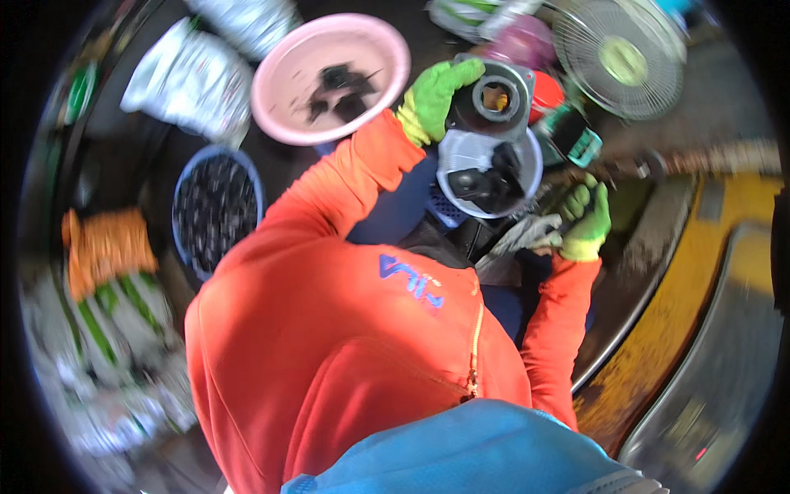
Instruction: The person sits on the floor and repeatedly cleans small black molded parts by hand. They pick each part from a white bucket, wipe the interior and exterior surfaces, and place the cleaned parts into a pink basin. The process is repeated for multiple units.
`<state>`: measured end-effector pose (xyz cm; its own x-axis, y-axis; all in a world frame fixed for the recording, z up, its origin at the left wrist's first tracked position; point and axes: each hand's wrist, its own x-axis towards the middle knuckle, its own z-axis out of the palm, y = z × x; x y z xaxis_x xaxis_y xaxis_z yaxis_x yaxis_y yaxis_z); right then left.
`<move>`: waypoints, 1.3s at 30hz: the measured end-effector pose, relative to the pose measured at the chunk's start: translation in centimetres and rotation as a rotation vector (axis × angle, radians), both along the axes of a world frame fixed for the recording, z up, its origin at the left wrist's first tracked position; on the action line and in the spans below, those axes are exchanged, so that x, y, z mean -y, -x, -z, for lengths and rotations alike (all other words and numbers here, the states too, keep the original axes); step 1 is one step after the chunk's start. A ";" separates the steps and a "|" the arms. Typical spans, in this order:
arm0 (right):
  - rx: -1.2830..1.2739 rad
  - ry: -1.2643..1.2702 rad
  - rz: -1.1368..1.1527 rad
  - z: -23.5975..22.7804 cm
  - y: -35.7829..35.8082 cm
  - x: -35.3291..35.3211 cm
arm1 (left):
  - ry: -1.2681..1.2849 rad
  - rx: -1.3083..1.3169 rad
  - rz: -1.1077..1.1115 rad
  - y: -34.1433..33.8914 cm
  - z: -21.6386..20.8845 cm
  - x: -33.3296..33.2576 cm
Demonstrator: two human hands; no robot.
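My left hand [436,95], in a green glove, grips the left edge of a black, squarish plastic part [473,115] with a round ringed opening. The part is held over the far rim of a white basket [457,153], in which several black pieces [494,183] lie. To the right and nearer, my right hand [586,221], also gloved in green, has its fingers curled. Motion blur hides what sits in them. Beside it lies a crumpled grey-white cloth or glove [527,235].
A pink basin [276,70] holds dark scraps at the far left. Left of my arm stands a blue basin [176,206] full of small black pieces. White sacks [193,86], an orange bag [111,247] and a fan [621,62] surround me. A yellow metal frame [708,255] runs along the right.
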<state>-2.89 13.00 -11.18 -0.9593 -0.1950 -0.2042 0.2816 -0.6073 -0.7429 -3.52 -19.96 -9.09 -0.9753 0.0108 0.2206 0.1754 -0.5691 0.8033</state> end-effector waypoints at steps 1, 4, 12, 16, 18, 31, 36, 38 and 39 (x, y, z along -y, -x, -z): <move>0.041 -0.059 -0.014 0.3 0.2 -0.2 | 0.470 -0.153 -0.314 -1.4 0.3 3.3; 0.139 -0.223 0.032 1.8 0.8 -0.6 | 0.960 -0.194 -0.883 -6.5 2.1 12.7; 0.234 -0.480 -0.145 10.4 3.9 -3.0 | 0.513 1.270 -0.964 -25.3 19.3 24.8; 0.488 0.001 -0.513 14.3 5.1 -7.1 | 0.729 1.713 -0.710 -33.4 29.9 23.8; 0.460 -0.194 -0.567 15.0 5.2 -9.4 | 0.638 1.858 -0.718 -36.7 33.4 22.5; 0.414 -0.818 -0.119 14.1 2.4 -11.4 | 1.175 1.730 -0.790 -39.3 33.4 37.3; 0.484 -0.715 -0.091 12.5 1.0 -9.5 | 1.445 1.654 -0.706 -40.0 33.7 38.7; 0.428 -0.746 -0.148 11.2 0.2 -8.1 | 1.568 1.610 -0.563 -39.7 34.9 37.0; 0.401 -0.761 -0.173 10.6 0.0 -7.2 | 1.636 1.574 -0.462 -39.3 35.6 35.8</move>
